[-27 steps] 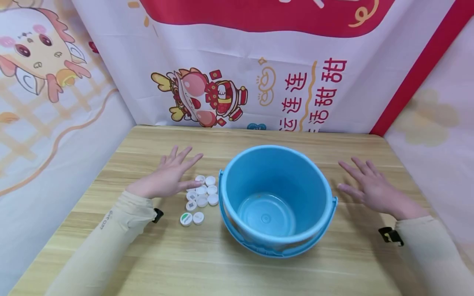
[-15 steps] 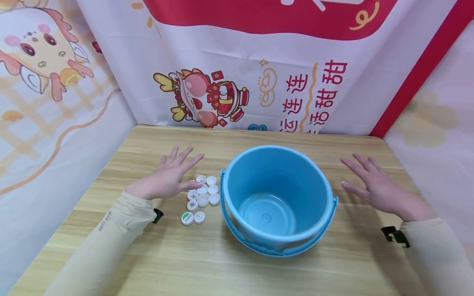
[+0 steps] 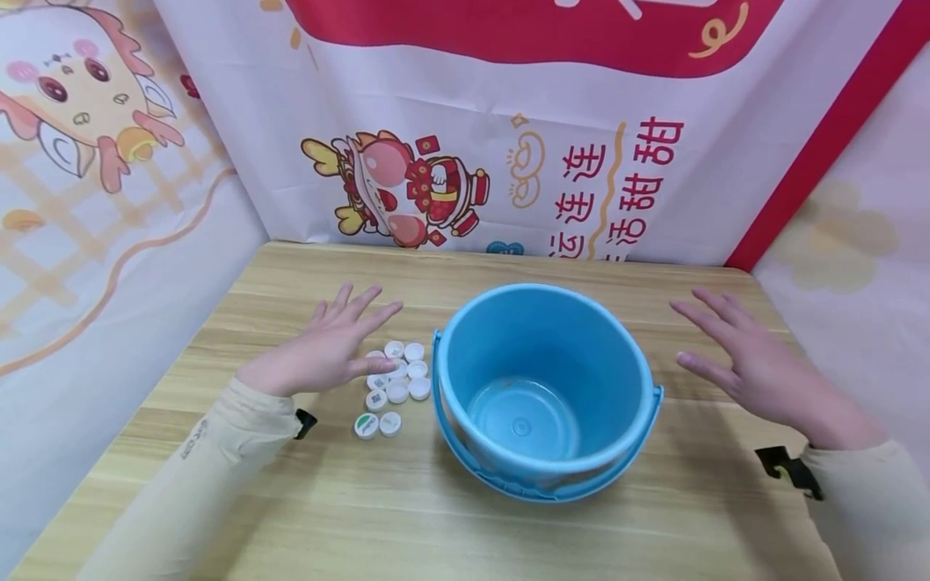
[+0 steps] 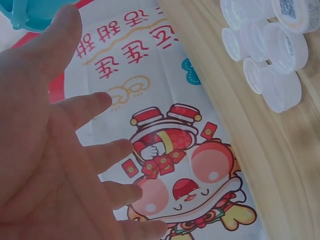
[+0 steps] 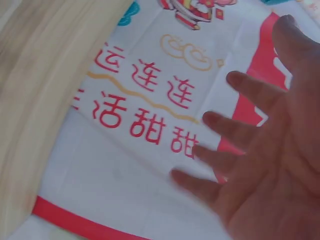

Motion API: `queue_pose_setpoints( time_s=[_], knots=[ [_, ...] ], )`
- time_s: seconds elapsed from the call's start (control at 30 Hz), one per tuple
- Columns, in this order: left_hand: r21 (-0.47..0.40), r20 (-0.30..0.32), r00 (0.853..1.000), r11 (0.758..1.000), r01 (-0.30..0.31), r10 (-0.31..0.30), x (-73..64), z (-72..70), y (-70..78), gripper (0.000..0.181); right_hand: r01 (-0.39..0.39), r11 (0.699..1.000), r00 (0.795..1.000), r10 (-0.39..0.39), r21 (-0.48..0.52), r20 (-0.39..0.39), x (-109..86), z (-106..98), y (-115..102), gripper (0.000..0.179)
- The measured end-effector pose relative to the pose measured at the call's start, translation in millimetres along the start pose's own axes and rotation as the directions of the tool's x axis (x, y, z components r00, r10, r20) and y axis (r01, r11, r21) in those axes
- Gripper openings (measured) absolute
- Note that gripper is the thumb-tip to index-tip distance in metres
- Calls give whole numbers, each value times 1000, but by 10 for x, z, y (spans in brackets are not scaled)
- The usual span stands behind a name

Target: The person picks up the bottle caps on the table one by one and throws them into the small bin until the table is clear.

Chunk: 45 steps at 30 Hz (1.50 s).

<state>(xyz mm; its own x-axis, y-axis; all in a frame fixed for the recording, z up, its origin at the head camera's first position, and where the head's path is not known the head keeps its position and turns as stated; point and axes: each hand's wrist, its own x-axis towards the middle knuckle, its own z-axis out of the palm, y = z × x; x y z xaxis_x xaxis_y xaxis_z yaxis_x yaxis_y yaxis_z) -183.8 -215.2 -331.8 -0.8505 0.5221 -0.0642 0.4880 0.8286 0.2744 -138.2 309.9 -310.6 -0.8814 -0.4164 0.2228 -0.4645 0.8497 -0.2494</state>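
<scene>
A light blue bucket (image 3: 523, 420) stands upright on the wooden table, its handle folded down along the near side; nothing shows inside it. Left of it lies a cluster of small white bottle caps (image 3: 397, 392), one of them with a green mark (image 3: 366, 425) on top. My left hand (image 3: 327, 347) is over the caps' left side with fingers spread, its thumb overlapping them in the head view. My right hand (image 3: 763, 371) is held to the right of the bucket, fingers straight and spread. Both palms, seen in the wrist views, hold nothing.
The wooden table (image 3: 349, 516) ends at the back against a white cloth (image 3: 276, 161) printed with red characters and a cartoon dragon. Printed cloths also hang along the left and right sides. Each wrist wears a black strap (image 3: 789, 471).
My right hand has shifted a little to the right, away from the bucket. My left hand, the bucket and the caps stay nearly where they were.
</scene>
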Motion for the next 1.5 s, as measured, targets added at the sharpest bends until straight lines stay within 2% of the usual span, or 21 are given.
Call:
queue_pose_setpoints(
  time_s=[0.07,0.13,0.27,0.43,0.47,0.63,0.73,1.0,1.1,1.33,1.5],
  knots=[
    [12,6,1000,1000,-4,4,-11,-3,19,81,69,998,994,-70,-12,-78,-8,-20,-64,72],
    [20,15,1000,1000,-11,10,-24,-4,33,81,143,989,977,-147,-39,-154,-12,-39,-134,70],
    [17,18,999,999,-27,27,-57,11,44,82,243,966,930,-258,-87,-262,-19,-58,-283,53],
    [21,6,999,998,-51,51,-90,30,54,78,366,930,864,-343,-8,-369,-45,-11,-492,55],
    [19,0,998,998,-59,59,-94,30,58,77,403,915,843,-365,15,-396,-45,2,-536,55],
    [9,-22,995,996,-92,92,-108,39,57,73,538,838,764,-437,93,-474,-37,57,-753,48],
    [8,-26,995,995,-96,96,-125,53,53,70,598,791,730,-469,132,-497,-39,91,-860,44],
    [1,-37,994,995,-102,102,-159,86,30,65,750,622,622,-545,226,-563,-19,220,-991,30],
    [2,-32,994,995,-100,100,-149,92,30,63,771,584,606,-552,253,-572,-17,279,-969,26],
    [-1,-33,992,992,-123,123,-101,151,-3,58,773,542,621,-538,330,-570,-19,387,-890,21],
    [-35,7,996,995,-90,90,-45,210,-22,55,771,526,626,-528,359,-573,-10,428,-852,19]
  ],
)
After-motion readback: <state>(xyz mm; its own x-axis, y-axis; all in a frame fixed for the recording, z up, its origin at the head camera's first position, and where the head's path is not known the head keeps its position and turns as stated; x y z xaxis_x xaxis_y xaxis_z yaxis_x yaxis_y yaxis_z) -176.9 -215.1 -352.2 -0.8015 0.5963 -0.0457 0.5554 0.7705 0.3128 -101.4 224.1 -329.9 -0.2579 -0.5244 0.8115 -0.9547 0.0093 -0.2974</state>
